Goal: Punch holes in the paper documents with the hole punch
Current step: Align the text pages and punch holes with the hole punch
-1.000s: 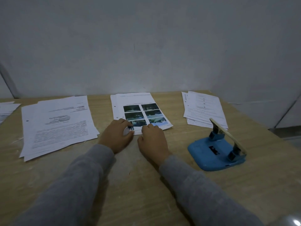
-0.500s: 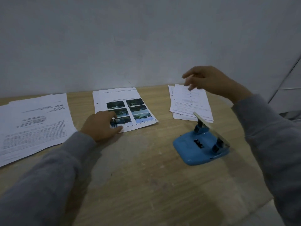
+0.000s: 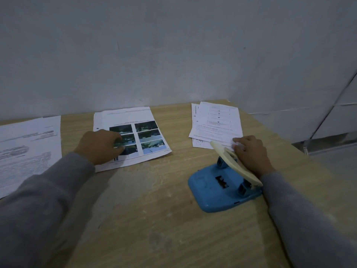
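The right hand [image 3: 249,151] pinches the near corner of the right paper stack [image 3: 216,122], just behind the hole punch [image 3: 224,188]; the left hand [image 3: 100,145] lies flat on the photo sheet [image 3: 133,136]

Your left hand [image 3: 100,145] rested on the photo sheet [image 3: 133,136], fingers over its printed pictures, the sheet flat on the wooden table [image 3: 154,219]. Your right hand [image 3: 249,153] lay at the near edge of the right paper stack [image 3: 216,122], fingertips on its corner, just behind the raised cream lever of the blue hole punch [image 3: 222,188]. A text document [image 3: 29,149] lay at the left. Both sleeves were grey.
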